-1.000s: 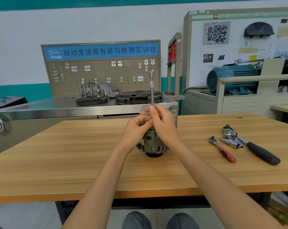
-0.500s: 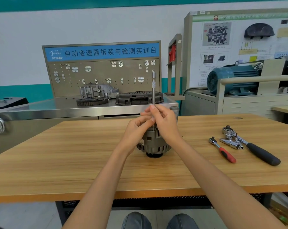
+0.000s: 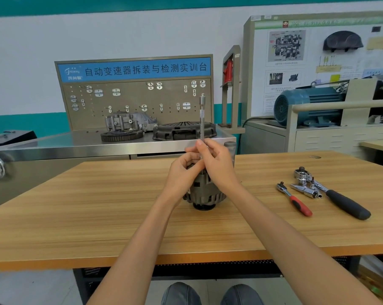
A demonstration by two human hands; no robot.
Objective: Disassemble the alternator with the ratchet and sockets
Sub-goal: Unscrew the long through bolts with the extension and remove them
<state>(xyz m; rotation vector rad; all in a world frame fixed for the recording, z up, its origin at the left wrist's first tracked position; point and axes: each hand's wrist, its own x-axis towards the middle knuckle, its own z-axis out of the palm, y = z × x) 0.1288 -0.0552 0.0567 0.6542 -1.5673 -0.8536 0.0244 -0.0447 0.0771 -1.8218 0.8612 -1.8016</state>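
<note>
Alternator (image 3: 205,194): on surface (image 3: 76,216), directly beneath both hands; looks heavy, rigid, ribbed metal. Extension bar (image 3: 202,119): upright, slim, probably slick; left hand (image 3: 181,170) and right hand (image 3: 217,164) pinch lower shaft. Ratchets (image 3: 294,199) well right of hands.

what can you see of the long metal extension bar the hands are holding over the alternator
The long, thin silver metal extension bar stands upright above the grey ribbed alternator on the wooden table. Its top ends in a wider socket-like head, with nothing attached there. The shaft below looks textured or knurled. The right hand and left hand pinch its lower part with their fingertips, hiding the bottom end, so whether it sits on a fastener cannot be told.
</note>
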